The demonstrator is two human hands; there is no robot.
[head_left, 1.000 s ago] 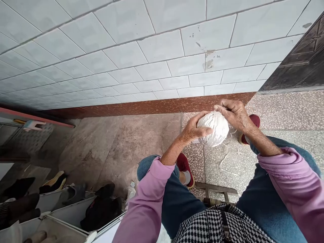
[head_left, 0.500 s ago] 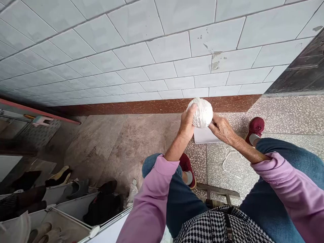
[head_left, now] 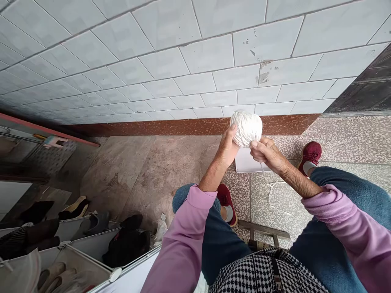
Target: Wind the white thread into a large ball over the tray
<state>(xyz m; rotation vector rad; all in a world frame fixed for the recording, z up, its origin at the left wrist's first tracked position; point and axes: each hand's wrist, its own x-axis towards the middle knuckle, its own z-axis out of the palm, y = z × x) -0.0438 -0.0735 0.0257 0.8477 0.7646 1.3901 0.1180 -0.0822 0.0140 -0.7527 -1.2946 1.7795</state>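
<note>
A white ball of string [head_left: 246, 127] is held up in front of me, before the foot of the wall. My left hand [head_left: 227, 147] is closed around its left side, thumb on top and the other fingers hidden behind. At the lower right of the ball, my right hand [head_left: 269, 154] pinches the string between thumb and finger. A length of string [head_left: 262, 167] hangs below that hand. More white string [head_left: 271, 191] lies in a loose curve on the speckled floor. Beneath the hands rests a shallow white box or tray [head_left: 244, 162], partly covered by them.
A tiled wall [head_left: 183, 73] rises ahead, with a dark door [head_left: 366, 87] at the right. Shoe-filled compartments [head_left: 88, 256] stand at the lower left. Red shoes [head_left: 311, 154] are on my feet, and a wooden stool [head_left: 264, 230] is under me.
The ball has turned and shifted slightly right in my left hand. My right hand has rolled over, so its thumb and pinch on the string now show at the ball's front.
</note>
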